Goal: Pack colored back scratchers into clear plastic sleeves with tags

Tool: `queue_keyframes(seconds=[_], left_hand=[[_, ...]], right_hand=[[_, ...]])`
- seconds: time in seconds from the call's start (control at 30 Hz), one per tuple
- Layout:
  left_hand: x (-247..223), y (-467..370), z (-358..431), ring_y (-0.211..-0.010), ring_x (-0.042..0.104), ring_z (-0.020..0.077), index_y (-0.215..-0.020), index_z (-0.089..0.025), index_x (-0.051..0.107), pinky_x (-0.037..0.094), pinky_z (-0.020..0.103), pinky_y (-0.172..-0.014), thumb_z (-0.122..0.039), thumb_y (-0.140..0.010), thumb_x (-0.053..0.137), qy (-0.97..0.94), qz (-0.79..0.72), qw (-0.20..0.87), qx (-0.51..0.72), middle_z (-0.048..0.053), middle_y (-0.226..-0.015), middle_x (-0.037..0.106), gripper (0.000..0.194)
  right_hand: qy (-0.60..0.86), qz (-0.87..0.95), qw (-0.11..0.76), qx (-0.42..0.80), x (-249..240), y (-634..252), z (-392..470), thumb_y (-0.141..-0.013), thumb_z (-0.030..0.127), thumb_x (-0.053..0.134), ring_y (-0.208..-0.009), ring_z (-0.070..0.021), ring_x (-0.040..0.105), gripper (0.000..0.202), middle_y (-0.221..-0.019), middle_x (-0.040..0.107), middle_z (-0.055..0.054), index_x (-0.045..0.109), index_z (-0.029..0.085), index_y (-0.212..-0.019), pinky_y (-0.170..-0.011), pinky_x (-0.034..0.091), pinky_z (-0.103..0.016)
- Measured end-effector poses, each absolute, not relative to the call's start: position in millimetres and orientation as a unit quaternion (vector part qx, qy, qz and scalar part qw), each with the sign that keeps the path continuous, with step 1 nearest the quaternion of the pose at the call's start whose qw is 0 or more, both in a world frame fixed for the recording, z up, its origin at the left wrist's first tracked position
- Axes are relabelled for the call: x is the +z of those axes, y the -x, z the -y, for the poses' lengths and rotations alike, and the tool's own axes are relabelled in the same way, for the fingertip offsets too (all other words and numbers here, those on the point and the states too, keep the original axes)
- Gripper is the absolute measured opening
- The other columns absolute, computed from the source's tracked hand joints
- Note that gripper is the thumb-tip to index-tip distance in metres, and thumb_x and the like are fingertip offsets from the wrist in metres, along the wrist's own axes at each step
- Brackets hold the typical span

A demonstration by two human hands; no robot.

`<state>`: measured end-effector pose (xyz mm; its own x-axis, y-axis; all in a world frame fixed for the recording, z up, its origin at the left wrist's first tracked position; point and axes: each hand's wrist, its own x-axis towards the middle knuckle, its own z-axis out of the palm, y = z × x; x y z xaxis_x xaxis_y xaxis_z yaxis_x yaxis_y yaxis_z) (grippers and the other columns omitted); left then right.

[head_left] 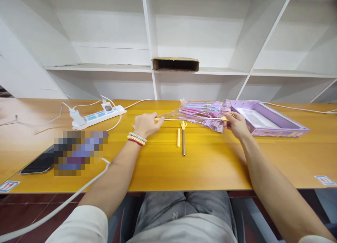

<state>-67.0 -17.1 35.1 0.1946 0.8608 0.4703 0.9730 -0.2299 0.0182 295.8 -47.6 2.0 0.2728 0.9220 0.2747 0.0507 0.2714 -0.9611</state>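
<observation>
A telescopic back scratcher (192, 119) is stretched out level above the table between my two hands. My left hand (147, 124) is closed around its yellow handle end, and a bracelet-covered wrist shows behind it. At the other end, my right hand (236, 124) grips the yellow claw head, which the fingers partly cover. Below the rod lies a second back scratcher piece (183, 137), a yellow claw on a short metal rod. Beside it, apart on its left, is a loose yellow handle tube (178, 137). Clear plastic packs of colourful sticks (202, 111) lie just behind the held rod.
A purple open box (276, 131) stands at the right. A white power strip (98, 117) with cables is at the back left. Nearer lies a black phone (39, 162) beside a blurred-out item. White shelving (200, 25) rises behind, with a cardboard box (175, 64) on it.
</observation>
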Motion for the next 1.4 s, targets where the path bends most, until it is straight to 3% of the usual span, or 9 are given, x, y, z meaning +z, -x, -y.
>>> queue_keyframes(seconds=[0.13,0.3,0.5,0.6,0.73,1.0,1.27,1.4], left_hand=[[26.7,40.7,34.7,-0.075,0.061,0.0237,-0.089,-0.019,0.061,0.035,0.03,-0.062,-0.053,-0.085,0.032,0.845,0.495,0.129,-0.153,0.009,-0.08,0.066,0.045],[17.6,30.0,42.6,-0.075,0.063,0.0246,-0.093,-0.019,0.059,0.038,0.032,-0.065,-0.04,-0.09,0.03,0.871,0.463,0.118,-0.112,0.011,-0.085,0.066,0.037],[22.5,25.9,47.7,-0.076,0.063,0.026,-0.104,-0.019,0.056,0.041,0.034,-0.067,-0.041,-0.091,0.031,0.864,0.479,0.1,-0.115,0.012,-0.084,0.066,0.036],[24.8,21.1,52.6,-0.076,0.063,0.0264,-0.099,-0.018,0.057,0.042,0.034,-0.066,-0.042,-0.091,0.029,0.869,0.472,0.1,-0.113,0.013,-0.084,0.066,0.038],[24.3,7.8,62.5,-0.075,0.064,0.0251,-0.095,-0.016,0.056,0.042,0.033,-0.065,-0.043,-0.092,0.025,0.887,0.44,0.081,-0.113,0.013,-0.084,0.066,0.041],[22.7,-2.6,73.0,-0.071,0.063,0.0241,-0.094,-0.015,0.055,0.043,0.032,-0.061,-0.035,-0.092,0.029,0.888,0.437,0.088,-0.113,0.011,-0.084,0.065,0.033],[14.5,-4.1,62.5,-0.071,0.063,0.0241,-0.095,-0.017,0.056,0.041,0.032,-0.061,-0.046,-0.09,0.028,0.891,0.43,0.091,-0.118,0.01,-0.079,0.066,0.041],[16.9,1.5,48.0,-0.07,0.062,0.0241,-0.089,-0.019,0.06,0.038,0.031,-0.058,-0.054,-0.087,0.028,0.874,0.456,0.116,-0.122,0.008,-0.073,0.065,0.047]], right_hand=[[0.448,0.565,0.555,0.415,4.9,-252.6,55.0,-0.072,0.05,0.062,-0.038,-0.0104,0.05,0.034,-0.054,0.062,0.002,0.046,0.022,-0.082,-0.037,0.035,-0.02],[0.402,0.575,0.581,0.412,7.2,-232.5,62.4,-0.077,0.051,0.057,-0.037,-0.0097,0.05,0.032,-0.059,0.064,0.004,0.042,0.024,-0.087,-0.036,0.031,-0.019],[0.384,0.579,0.613,0.378,6.9,-229.6,65.5,-0.076,0.049,0.059,-0.039,-0.0093,0.05,0.034,-0.064,0.064,0.003,0.041,0.025,-0.091,-0.037,0.03,-0.02],[0.368,0.59,0.616,0.37,4.0,-220.1,68.9,-0.077,0.048,0.058,-0.04,-0.0095,0.051,0.031,-0.064,0.064,0.003,0.041,0.025,-0.09,-0.039,0.032,-0.021],[0.359,0.633,0.559,0.398,-1.3,-194.9,76.9,-0.08,0.048,0.054,-0.041,-0.0086,0.051,0.03,-0.068,0.064,0.002,0.042,0.024,-0.092,-0.04,0.035,-0.021],[0.331,0.654,0.566,0.377,-9.4,-181.4,80.8,-0.085,0.042,0.049,-0.043,-0.0084,0.052,0.024,-0.068,0.061,0.002,0.041,0.023,-0.097,-0.04,0.035,-0.02],[0.346,0.642,0.553,0.403,-14.6,-185.1,68.6,-0.081,0.045,0.054,-0.038,-0.0087,0.051,0.027,-0.057,0.059,0.004,0.041,0.022,-0.088,-0.036,0.036,-0.019],[0.382,0.591,0.606,0.372,-7.7,-201.3,56.5,-0.078,0.047,0.057,-0.032,-0.0078,0.046,0.031,-0.05,0.055,0.006,0.045,0.021,-0.09,-0.031,0.033,-0.018]])
